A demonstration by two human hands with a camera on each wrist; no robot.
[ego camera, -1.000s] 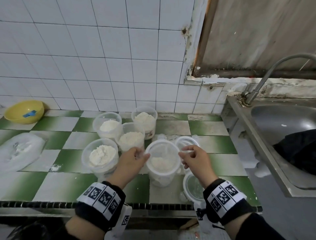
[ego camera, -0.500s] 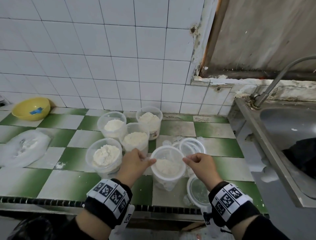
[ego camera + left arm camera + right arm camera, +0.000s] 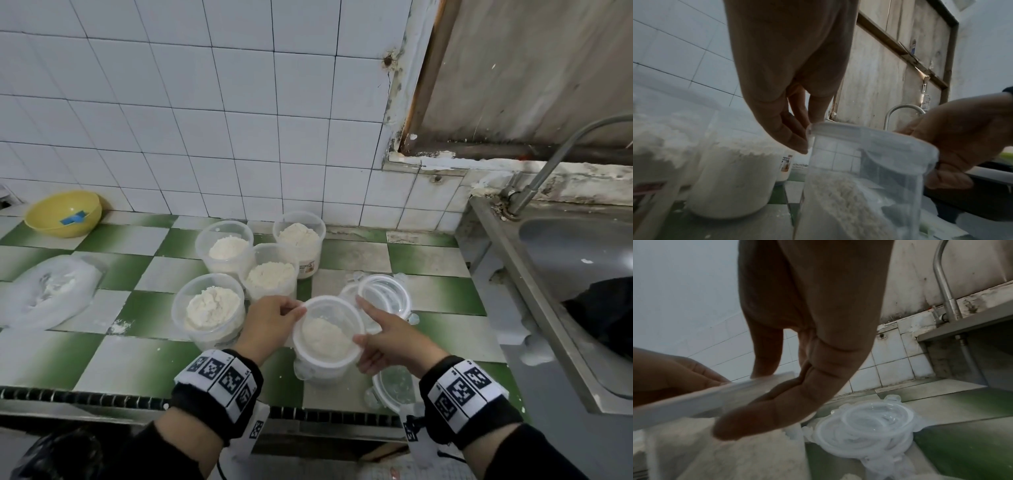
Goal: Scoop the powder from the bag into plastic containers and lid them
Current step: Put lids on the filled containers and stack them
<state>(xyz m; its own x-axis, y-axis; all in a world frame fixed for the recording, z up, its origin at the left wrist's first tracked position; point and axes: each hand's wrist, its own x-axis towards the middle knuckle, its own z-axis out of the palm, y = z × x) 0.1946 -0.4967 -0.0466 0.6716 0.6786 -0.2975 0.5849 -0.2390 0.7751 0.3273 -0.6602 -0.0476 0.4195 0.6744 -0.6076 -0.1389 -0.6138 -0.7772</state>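
A clear plastic container (image 3: 322, 363) partly filled with white powder stands near the counter's front edge. A translucent lid (image 3: 327, 330) lies on its mouth, slightly tilted in the right wrist view. My left hand (image 3: 294, 311) pinches the lid's left rim (image 3: 812, 129). My right hand (image 3: 371, 323) grips the right rim between thumb and fingers, with the index finger stretched along the edge. In the left wrist view the container (image 3: 859, 186) fills the front. A stack of spare lids (image 3: 383, 294) lies just behind it. The powder bag (image 3: 48, 291) rests at the far left.
Several open containers of powder (image 3: 209, 308) cluster left and behind. Another lid (image 3: 394, 387) lies at the front edge by my right wrist. A yellow bowl (image 3: 63, 214) sits at the back left. A steel sink (image 3: 565, 274) with a faucet (image 3: 548, 164) borders the right.
Both hands have kept hold of the lid over the container. My right index finger has straightened along the rim, and my right hand has shifted round toward the near side.
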